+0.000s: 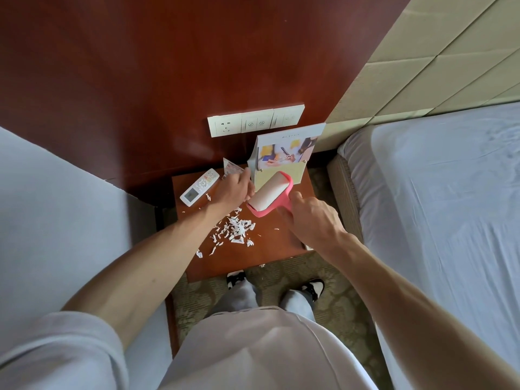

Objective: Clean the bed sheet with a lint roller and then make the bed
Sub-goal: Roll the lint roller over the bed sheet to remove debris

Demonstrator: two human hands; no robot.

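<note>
In the middle of the frame the right hand (309, 218) grips the pink handle of the lint roller (271, 191) over the wooden nightstand (267, 249), while the left hand (235, 187) curls its fingers round the roll's end. White paper scraps (236, 228) (a loose heap) lie just below; the bed sheet (439, 192) fills the right side.

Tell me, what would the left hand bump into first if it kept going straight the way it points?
Probably the lint roller: the left hand seems to touch its end. Just behind stands the brochure holder, though depth is unclear.
</note>
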